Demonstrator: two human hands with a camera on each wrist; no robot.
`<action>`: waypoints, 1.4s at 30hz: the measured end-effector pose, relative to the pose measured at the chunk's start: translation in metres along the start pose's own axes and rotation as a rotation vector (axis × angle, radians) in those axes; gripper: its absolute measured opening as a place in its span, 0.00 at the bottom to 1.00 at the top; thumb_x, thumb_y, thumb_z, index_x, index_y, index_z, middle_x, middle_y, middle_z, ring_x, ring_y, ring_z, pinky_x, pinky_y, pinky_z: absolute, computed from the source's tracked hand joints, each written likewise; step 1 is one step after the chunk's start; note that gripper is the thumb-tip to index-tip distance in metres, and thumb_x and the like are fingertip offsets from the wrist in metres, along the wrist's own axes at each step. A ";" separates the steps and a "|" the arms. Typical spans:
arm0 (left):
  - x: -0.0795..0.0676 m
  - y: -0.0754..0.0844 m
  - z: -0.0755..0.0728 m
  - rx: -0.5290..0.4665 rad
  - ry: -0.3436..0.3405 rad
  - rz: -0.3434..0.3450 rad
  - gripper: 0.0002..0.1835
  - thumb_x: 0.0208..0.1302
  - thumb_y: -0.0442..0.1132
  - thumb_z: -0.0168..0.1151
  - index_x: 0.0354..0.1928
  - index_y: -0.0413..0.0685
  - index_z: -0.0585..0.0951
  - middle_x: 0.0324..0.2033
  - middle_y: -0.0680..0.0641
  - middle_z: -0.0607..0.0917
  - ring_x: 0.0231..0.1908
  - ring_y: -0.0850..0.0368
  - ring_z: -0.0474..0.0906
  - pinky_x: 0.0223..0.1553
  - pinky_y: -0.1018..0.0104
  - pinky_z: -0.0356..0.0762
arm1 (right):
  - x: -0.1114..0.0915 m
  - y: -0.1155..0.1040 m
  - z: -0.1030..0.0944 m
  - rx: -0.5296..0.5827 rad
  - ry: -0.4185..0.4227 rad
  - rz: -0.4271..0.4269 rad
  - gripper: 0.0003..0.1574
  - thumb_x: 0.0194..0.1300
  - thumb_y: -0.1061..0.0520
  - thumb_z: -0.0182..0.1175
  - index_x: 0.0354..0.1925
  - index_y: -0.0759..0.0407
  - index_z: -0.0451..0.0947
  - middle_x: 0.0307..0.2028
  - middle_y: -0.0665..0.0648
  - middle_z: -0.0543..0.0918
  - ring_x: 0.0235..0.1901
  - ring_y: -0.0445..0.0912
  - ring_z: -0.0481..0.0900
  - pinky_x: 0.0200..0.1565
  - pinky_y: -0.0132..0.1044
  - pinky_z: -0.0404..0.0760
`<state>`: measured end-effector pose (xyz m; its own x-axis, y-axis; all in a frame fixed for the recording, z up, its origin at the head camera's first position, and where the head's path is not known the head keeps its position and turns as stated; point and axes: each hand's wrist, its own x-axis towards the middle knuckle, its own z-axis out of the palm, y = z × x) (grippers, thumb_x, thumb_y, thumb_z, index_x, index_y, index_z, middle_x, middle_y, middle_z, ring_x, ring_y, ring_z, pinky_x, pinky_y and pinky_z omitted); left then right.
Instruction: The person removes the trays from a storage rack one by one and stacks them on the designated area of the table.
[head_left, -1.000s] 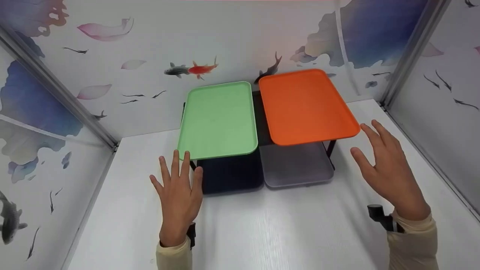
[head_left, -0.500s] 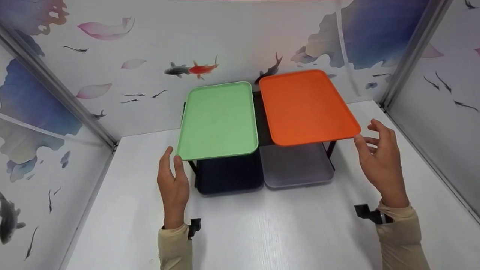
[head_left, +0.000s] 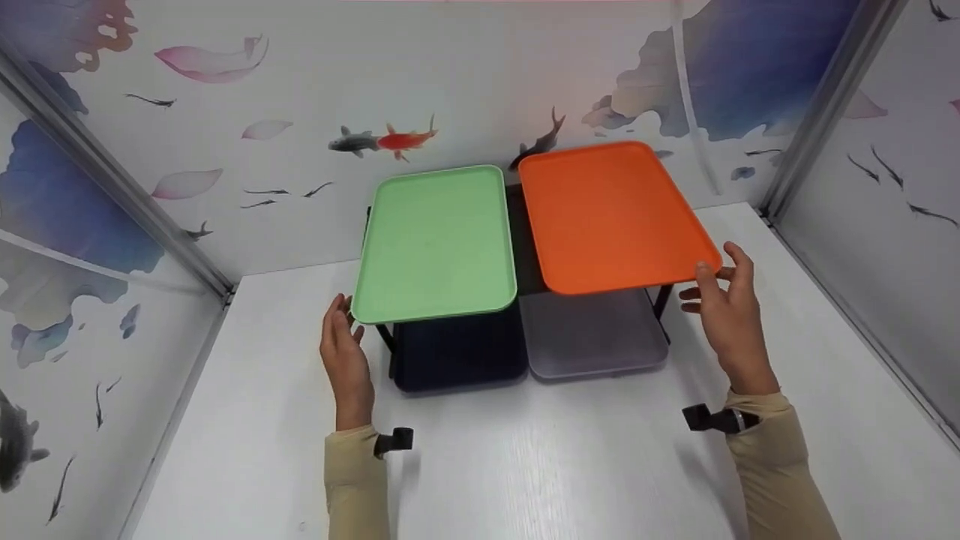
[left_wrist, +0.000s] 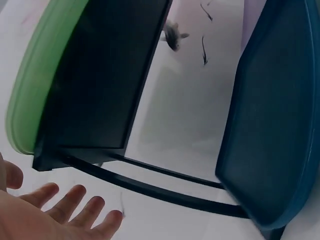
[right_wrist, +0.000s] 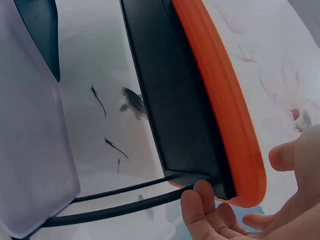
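At the left, a tan sleeve (head_left: 356, 480) ran nearly straight forward over the white table (head_left: 540, 457), and the left hand (head_left: 349, 367) stood on edge just beside the near left corner of the green tray (head_left: 436, 244). Its palm faced inward, thumb toward the tray and fingers loosely bent; from the left wrist I could see the fingertips slightly spread, grasping nothing. The green tray lay on the upper level of a black rack (head_left: 529, 247), its near edge jutting out over a dark blue tray (head_left: 459, 349) on the level below. Next to that one, also low down, sat a grey tray (head_left: 596, 330). Above the grey tray lay the orange tray (head_left: 616, 217), turned a little askew on the rack. The right hand (head_left: 733, 326) was at its near right corner, the forearm in its tan sleeve (head_left: 776, 465) slanting inward. The thumb was raised on the near side and the fingers bent toward the rack's end; the right wrist's view showed a wide gap between thumb and tray, with fingertips at the rack's corner, though whether they touched it I couldn't tell.
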<state>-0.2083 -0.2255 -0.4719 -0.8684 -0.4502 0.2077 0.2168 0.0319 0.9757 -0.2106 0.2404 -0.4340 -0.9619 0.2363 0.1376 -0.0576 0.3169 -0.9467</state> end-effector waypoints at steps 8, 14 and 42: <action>0.011 -0.009 0.005 -0.141 -0.068 -0.091 0.31 0.83 0.57 0.34 0.77 0.48 0.64 0.72 0.46 0.70 0.73 0.53 0.65 0.74 0.52 0.60 | 0.004 0.002 0.009 0.151 -0.046 0.000 0.47 0.81 0.37 0.42 0.82 0.52 0.33 0.54 0.52 0.71 0.44 0.44 0.82 0.44 0.32 0.84; 0.015 -0.015 0.009 -0.260 -0.130 -0.125 0.33 0.83 0.60 0.33 0.74 0.46 0.69 0.69 0.46 0.74 0.72 0.53 0.65 0.77 0.49 0.49 | 0.006 0.003 0.014 0.268 -0.044 0.000 0.48 0.80 0.40 0.48 0.82 0.53 0.36 0.56 0.50 0.71 0.43 0.43 0.81 0.44 0.31 0.84; 0.020 -0.024 0.013 -0.116 -0.066 -0.030 0.30 0.82 0.59 0.39 0.78 0.55 0.65 0.76 0.54 0.67 0.75 0.58 0.62 0.72 0.47 0.63 | -0.006 -0.011 0.002 0.691 -0.071 0.053 0.45 0.82 0.59 0.44 0.82 0.51 0.29 0.64 0.57 0.63 0.44 0.47 0.86 0.48 0.36 0.86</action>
<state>-0.2365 -0.2238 -0.4899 -0.9018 -0.3899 0.1865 0.2373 -0.0860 0.9676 -0.2043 0.2336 -0.4246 -0.9819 0.1673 0.0890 -0.1444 -0.3567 -0.9230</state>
